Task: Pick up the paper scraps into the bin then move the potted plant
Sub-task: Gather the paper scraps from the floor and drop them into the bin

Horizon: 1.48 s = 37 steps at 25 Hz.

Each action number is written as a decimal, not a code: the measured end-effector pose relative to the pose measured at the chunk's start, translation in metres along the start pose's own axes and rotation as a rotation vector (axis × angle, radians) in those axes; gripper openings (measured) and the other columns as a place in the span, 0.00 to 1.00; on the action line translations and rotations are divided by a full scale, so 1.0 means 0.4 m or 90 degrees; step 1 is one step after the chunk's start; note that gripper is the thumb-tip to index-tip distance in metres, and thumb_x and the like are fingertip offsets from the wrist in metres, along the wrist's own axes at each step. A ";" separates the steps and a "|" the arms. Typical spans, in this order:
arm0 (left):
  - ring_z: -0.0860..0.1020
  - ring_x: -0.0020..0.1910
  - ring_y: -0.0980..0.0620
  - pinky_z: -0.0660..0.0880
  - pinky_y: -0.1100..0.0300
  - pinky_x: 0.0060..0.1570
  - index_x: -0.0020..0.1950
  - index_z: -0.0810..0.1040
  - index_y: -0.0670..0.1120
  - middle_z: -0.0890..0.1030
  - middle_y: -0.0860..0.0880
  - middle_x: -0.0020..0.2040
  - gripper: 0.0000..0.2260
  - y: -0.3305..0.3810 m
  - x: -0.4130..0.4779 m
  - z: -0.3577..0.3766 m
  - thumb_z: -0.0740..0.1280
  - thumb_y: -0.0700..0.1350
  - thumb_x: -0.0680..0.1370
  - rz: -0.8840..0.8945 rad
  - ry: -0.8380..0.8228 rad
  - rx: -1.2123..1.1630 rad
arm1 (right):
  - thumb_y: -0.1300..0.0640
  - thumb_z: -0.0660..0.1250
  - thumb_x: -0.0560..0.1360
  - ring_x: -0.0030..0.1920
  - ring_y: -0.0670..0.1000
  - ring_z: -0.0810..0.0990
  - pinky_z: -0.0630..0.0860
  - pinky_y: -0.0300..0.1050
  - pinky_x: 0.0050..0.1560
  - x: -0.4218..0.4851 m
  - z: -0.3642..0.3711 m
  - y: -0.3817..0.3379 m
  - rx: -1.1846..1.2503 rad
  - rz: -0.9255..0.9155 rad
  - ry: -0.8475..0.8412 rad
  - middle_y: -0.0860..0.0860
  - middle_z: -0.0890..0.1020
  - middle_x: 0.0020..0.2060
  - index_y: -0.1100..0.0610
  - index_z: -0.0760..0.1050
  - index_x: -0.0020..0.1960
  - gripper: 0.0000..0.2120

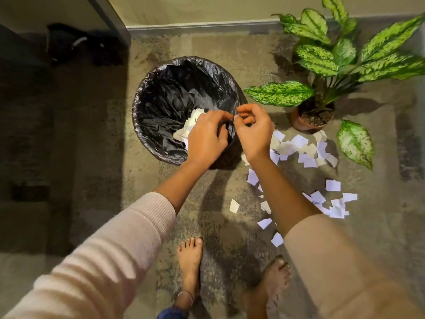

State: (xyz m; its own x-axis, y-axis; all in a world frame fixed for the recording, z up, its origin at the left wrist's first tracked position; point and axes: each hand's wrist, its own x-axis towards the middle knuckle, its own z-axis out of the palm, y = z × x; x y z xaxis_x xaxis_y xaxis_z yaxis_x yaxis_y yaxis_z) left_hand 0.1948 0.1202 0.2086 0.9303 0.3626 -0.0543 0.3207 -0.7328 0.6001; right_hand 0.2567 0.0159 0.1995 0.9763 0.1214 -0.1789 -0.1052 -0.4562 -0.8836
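A round bin (161, 93) lined with a black plastic bag stands on the floor, with white paper scraps (192, 120) inside near its right side. My left hand (204, 139) and my right hand (253, 134) meet over the bin's right rim, fingers pinched on the liner's edge there. More white paper scraps (299, 148) lie scattered on the floor right of the bin and further down around another scrap cluster (332, 203). The potted plant (310, 120), in a brown pot with large speckled green leaves, stands to the right, beyond the scraps.
My bare feet (189, 256) stand on the mottled floor below the bin. A wall with a skirting board (202, 25) runs behind the bin. Dark furniture and dark objects (66, 42) fill the shadowed left side.
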 end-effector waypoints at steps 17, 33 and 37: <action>0.59 0.74 0.39 0.64 0.44 0.71 0.80 0.47 0.41 0.58 0.40 0.76 0.54 -0.037 0.148 0.632 0.78 0.52 0.67 0.071 -0.408 0.261 | 0.46 0.76 0.66 0.68 0.60 0.64 0.68 0.53 0.63 0.241 -0.176 0.672 -0.507 -0.029 -0.322 0.57 0.69 0.67 0.51 0.66 0.70 0.36; 0.38 0.78 0.37 0.34 0.40 0.73 0.81 0.47 0.47 0.45 0.40 0.80 0.54 -0.117 0.286 0.789 0.78 0.58 0.66 0.158 -0.482 0.419 | 0.34 0.78 0.55 0.76 0.65 0.33 0.47 0.79 0.67 0.342 -0.062 0.802 -0.679 -0.021 -0.483 0.51 0.39 0.78 0.39 0.42 0.76 0.61; 0.48 0.77 0.34 0.46 0.42 0.76 0.78 0.57 0.43 0.51 0.36 0.78 0.47 -0.131 0.198 0.790 0.77 0.55 0.67 0.173 -0.455 0.361 | 0.31 0.76 0.55 0.76 0.63 0.32 0.49 0.79 0.67 0.287 -0.067 0.824 -0.696 -0.019 -0.488 0.49 0.35 0.77 0.41 0.40 0.76 0.63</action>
State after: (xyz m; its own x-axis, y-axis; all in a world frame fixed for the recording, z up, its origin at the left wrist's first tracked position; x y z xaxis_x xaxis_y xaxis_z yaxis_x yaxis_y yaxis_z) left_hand 0.3079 0.0053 -0.0794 0.8141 -0.1614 -0.5579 -0.0589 -0.9786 0.1971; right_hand 0.3392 -0.1442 -0.1006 0.5858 0.4404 -0.6804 0.4705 -0.8683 -0.1569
